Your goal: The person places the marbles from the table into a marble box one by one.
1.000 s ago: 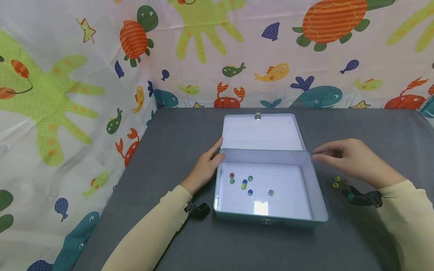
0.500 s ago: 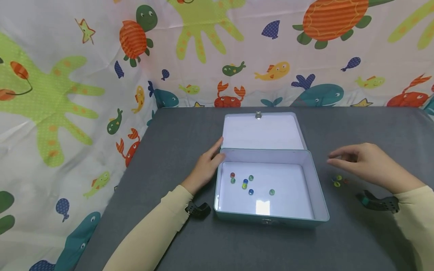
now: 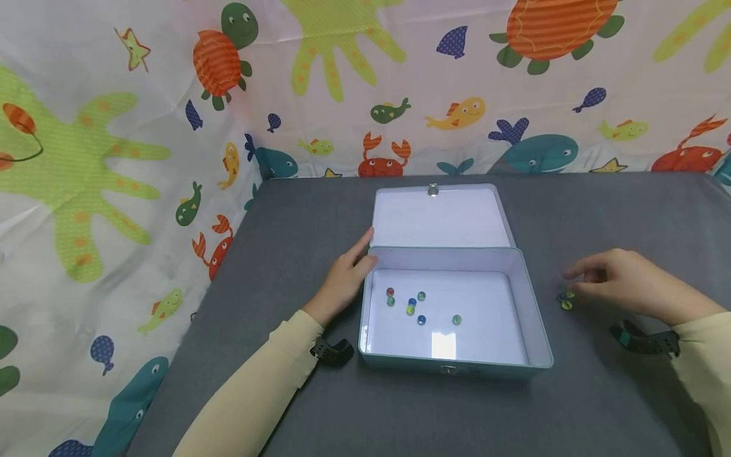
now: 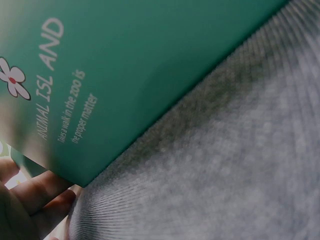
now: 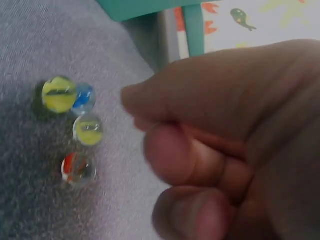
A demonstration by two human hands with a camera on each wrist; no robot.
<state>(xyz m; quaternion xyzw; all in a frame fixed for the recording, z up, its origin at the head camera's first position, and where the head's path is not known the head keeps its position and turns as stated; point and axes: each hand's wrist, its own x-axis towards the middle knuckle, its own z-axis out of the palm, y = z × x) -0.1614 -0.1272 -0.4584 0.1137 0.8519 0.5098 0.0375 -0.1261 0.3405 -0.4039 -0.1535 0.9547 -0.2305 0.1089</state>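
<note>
A teal metal box with a white inside stands with its lid folded back. Several glass marbles, among them a blue marble and a red marble, lie on its floor. My left hand rests at the box's back left corner, fingers extended along it. Right of the box, my right hand hovers beside loose marbles, its fingers loosely bent with nothing between them. That group has a yellow marble, a blue one behind it, a clear yellow marble and a red-orange marble.
A grey cloth covers the table. Behind and to the left hangs a white curtain printed with sea animals. Black wrist straps sit on both wrists. The box's outer wall carries white lettering.
My right hand has moved right, away from the box's right wall, and down to the loose marbles, partly covering them. The left hand has stayed at the box; the head view has shifted slightly.
</note>
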